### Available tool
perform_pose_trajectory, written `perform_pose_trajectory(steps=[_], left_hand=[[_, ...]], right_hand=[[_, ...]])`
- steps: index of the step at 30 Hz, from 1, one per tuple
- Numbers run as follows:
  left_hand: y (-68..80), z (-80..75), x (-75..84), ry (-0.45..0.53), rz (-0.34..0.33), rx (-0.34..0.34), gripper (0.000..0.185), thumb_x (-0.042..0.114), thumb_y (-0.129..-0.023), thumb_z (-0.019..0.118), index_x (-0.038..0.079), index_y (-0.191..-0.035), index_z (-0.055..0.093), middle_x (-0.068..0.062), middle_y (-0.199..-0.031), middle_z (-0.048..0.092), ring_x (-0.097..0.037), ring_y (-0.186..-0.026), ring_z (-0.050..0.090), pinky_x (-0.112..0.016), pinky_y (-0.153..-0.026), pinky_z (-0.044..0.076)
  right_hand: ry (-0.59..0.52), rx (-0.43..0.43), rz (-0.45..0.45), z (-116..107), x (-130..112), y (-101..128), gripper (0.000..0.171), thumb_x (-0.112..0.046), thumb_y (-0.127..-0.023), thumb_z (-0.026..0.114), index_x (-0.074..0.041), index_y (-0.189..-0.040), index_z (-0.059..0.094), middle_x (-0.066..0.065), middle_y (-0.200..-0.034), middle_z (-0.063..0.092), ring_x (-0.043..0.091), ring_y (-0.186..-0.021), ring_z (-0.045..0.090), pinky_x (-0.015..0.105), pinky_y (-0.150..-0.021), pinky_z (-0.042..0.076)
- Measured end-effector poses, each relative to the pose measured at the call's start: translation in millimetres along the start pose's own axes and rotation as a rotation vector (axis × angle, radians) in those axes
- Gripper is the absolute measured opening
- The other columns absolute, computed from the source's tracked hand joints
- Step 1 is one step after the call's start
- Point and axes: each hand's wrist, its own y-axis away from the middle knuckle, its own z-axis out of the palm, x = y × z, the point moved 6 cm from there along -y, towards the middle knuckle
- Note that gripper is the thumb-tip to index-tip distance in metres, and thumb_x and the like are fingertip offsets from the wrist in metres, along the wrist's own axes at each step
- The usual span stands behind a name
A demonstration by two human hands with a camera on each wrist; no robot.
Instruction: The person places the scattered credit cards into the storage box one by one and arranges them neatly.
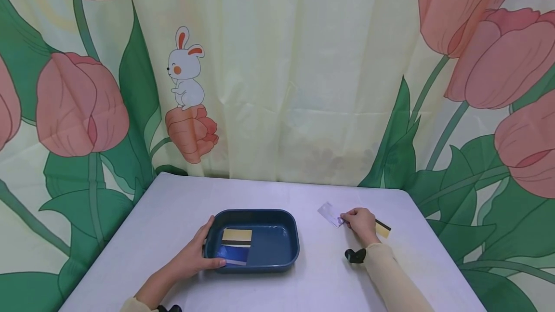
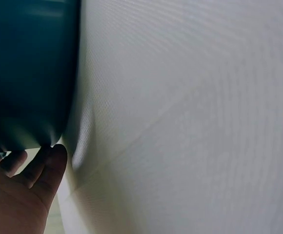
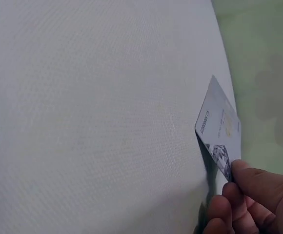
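A silver-grey plastic card [image 1: 330, 214] with a chip is pinched at one corner by my right hand [image 1: 361, 223]. In the right wrist view that card [image 3: 219, 122] tilts up from the white cloth, thumb on top and fingers beneath. My left hand [image 1: 195, 253] grips the left side of a dark blue tray [image 1: 277, 269], its thumb at the near left corner. The left wrist view has its fingertips [image 2: 57, 153] touching the tray's outer wall. Inside the tray lie a gold card [image 1: 236, 236] with a dark stripe and a blue card [image 1: 234, 254].
Another gold card [image 1: 383, 229] with a black stripe lies partly behind my right hand. A white cloth covers the table [image 1: 321, 273]. Beyond its far edge hangs a curtain [image 1: 277, 85] printed with tulips and a rabbit.
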Motion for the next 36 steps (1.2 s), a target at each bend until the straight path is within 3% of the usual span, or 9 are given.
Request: perform_pose_trajectory(steps=[8,20,25,32,36], left_hand=[[2.8,-1.2,0.4,-0.001,-0.013,-0.011,0.126,0.046,-0.080,0.087,0.017,-0.168,0.001,-0.025,-0.170,0.011,-0.054,-0.150,0.027,-0.072,-0.114,0.032],[2.0,-1.5,-2.7,-0.002,-0.016,-0.015,0.126,0.047,-0.080,0.087,0.017,-0.168,0.001,-0.025,-0.171,0.010,-0.054,-0.151,0.025,-0.072,-0.115,0.031],[1.1,-0.6,-4.2,0.011,-0.005,-0.012,0.126,0.046,-0.080,0.087,0.018,-0.168,0.001,-0.025,-0.170,0.011,-0.054,-0.149,0.027,-0.073,-0.114,0.032],[-1.1,-1.1,-4.7,-0.002,-0.005,-0.005,0.126,0.048,-0.080,0.086,0.020,-0.168,0.000,-0.024,-0.170,0.013,-0.051,-0.147,0.032,-0.072,-0.114,0.033],[-1.1,-0.3,-5.3,0.006,0.002,-0.004,0.126,0.046,-0.081,0.086,0.019,-0.168,0.000,-0.024,-0.170,0.013,-0.052,-0.148,0.031,-0.072,-0.114,0.033]], right_hand=[[-0.068,-0.003,0.038,-1,-1,-1,0.025,-0.021,-0.096,0.073,0.003,-0.104,0.074,0.008,-0.081,0.067,0.018,-0.071,0.059,0.025,-0.062,0.047],[-0.133,-0.030,-0.013,-1,-11,3,0.026,-0.021,-0.098,0.071,0.003,-0.105,0.076,0.007,-0.083,0.070,0.016,-0.073,0.061,0.024,-0.063,0.050],[-0.142,-0.030,-0.021,-3,-26,5,0.027,-0.022,-0.101,0.068,0.002,-0.111,0.075,0.010,-0.091,0.071,0.018,-0.078,0.061,0.025,-0.067,0.052],[-0.190,-0.029,-0.020,-5,-53,10,0.028,-0.020,-0.102,0.067,0.004,-0.114,0.073,0.015,-0.099,0.073,0.016,-0.078,0.065,0.037,-0.082,0.062],[-0.216,-0.026,-0.022,-6,-66,14,0.028,-0.020,-0.102,0.068,0.004,-0.117,0.072,0.016,-0.100,0.073,0.017,-0.078,0.066,0.033,-0.080,0.062]])
